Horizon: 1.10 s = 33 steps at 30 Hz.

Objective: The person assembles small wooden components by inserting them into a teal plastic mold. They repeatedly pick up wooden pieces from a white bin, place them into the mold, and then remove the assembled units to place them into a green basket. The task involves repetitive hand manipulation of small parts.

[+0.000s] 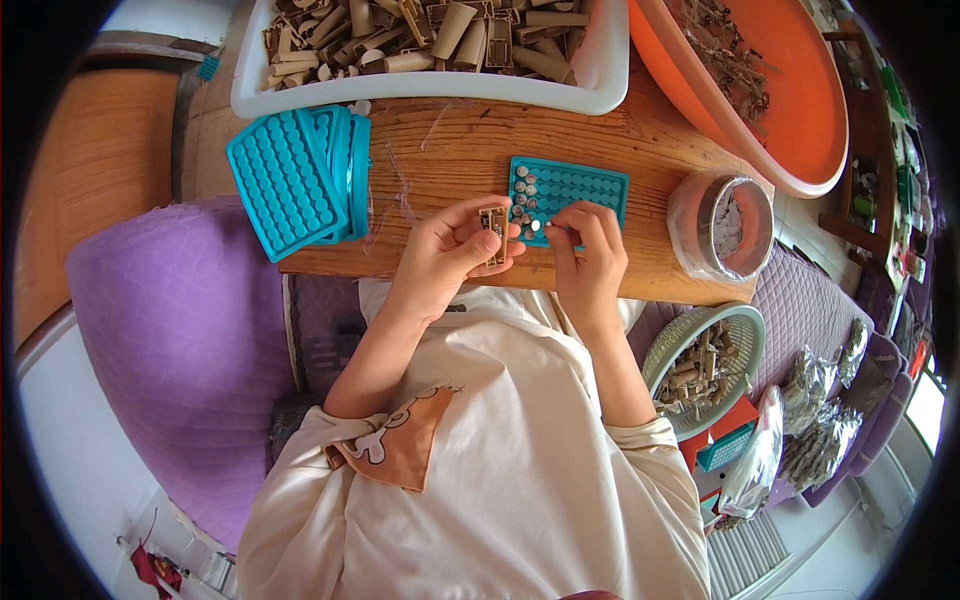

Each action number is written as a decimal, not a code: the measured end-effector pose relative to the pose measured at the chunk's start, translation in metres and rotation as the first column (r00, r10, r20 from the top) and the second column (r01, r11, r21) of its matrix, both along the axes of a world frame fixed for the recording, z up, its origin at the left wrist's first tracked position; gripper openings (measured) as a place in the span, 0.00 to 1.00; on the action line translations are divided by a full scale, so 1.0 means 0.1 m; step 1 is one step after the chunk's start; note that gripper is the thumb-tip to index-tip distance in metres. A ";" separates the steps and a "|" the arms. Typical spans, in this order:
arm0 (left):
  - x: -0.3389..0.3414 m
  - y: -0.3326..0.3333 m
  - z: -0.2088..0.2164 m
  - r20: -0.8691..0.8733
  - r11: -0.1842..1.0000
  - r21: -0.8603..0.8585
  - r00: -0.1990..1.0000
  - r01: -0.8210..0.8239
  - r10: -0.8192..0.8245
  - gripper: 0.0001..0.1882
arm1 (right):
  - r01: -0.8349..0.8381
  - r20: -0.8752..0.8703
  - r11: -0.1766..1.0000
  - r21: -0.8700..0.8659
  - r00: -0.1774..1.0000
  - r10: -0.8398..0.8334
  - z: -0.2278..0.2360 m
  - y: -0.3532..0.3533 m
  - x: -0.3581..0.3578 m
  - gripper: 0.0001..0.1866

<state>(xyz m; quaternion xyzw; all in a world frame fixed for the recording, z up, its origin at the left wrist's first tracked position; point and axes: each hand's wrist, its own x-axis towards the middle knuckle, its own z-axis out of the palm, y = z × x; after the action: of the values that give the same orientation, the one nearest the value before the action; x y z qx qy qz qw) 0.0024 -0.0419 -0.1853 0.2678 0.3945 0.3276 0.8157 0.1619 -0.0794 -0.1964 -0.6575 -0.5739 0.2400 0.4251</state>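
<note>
My left hand [445, 250] is closed around a small tan plastic casing [494, 236], its open, ribbed inner side facing up. Just right of it, the thumb and fingers of my right hand [590, 250] are pinched together over the near edge of a teal tray [600, 180] with rows of round pockets. Small silvery round pieces [524, 186] sit in the tray's left columns. A bright white disc [536, 226] shows beside my right fingertips; whether they grip it or something else I cannot tell.
Stacked teal trays [285, 185] stand at the left of the wooden table [450, 140]. Behind are a white bin [430, 92] of tan casings and an orange basin [800, 120]. A plastic-lined round container [690, 225] stands at right, above a green basket [750, 345] of tan parts.
</note>
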 end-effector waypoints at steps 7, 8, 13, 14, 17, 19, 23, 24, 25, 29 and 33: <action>0.11 -0.04 0.02 -0.116 0.971 0.188 0.985 0.146 -0.126 0.16 | 0.019 -0.026 0.931 0.365 1.000 -0.011 -0.04 -0.01 -0.19 0.10; 0.12 -0.05 0.04 -0.088 0.977 0.154 0.987 0.149 -0.136 0.16 | 0.008 -0.015 0.931 0.366 1.000 -0.003 -0.05 -0.02 -0.18 0.10; 0.12 -0.09 -0.01 0.001 0.992 -0.044 0.993 0.120 -0.120 0.16 | -0.166 0.023 0.927 0.336 0.985 0.168 -0.07 -0.10 -0.06 0.12; 0.11 -0.08 0.00 -0.013 0.990 -0.047 0.991 0.132 -0.133 0.15 | -0.136 -0.004 0.948 0.287 0.990 0.143 -0.08 -0.11 -0.02 0.13; 0.07 -0.06 0.00 -0.075 0.990 -0.033 0.987 0.139 -0.141 0.14 | 0.023 -0.127 0.997 0.069 0.992 -0.014 -0.11 -0.08 0.04 0.16; 0.04 -0.04 -0.01 -0.136 0.993 0.011 0.984 0.114 -0.111 0.13 | 0.013 -0.021 0.999 -0.034 1.000 -0.014 -0.14 -0.02 0.05 0.17; -0.03 0.00 0.01 -0.159 0.994 0.031 0.982 0.106 -0.100 0.13 | -0.139 0.260 0.990 -0.033 0.955 0.142 -0.26 0.02 0.07 0.18; -0.04 0.01 0.02 -0.156 0.993 0.035 0.983 0.108 -0.102 0.13 | -0.183 0.313 0.983 -0.029 0.932 0.183 -0.27 0.02 0.07 0.18; -0.05 0.01 0.02 -0.153 0.993 0.040 0.983 0.111 -0.104 0.14 | -0.185 0.317 0.982 -0.040 0.930 0.188 -0.25 0.03 0.06 0.17; -0.07 0.02 0.05 -0.134 0.995 0.011 0.986 0.103 -0.101 0.14 | -0.150 0.238 0.988 -0.028 0.959 0.152 -0.18 0.04 0.02 0.17; -0.07 0.00 0.06 -0.119 0.990 0.031 0.984 0.134 -0.130 0.15 | 0.022 0.010 0.982 0.185 1.000 -0.024 0.02 0.01 -0.07 0.17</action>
<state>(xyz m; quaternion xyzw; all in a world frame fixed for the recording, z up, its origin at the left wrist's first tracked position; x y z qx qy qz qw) -0.0044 -0.0418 -0.1796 0.3278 0.4163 0.2642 0.8059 0.1551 -0.0784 -0.1942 -0.6231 -0.5888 0.1765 0.4836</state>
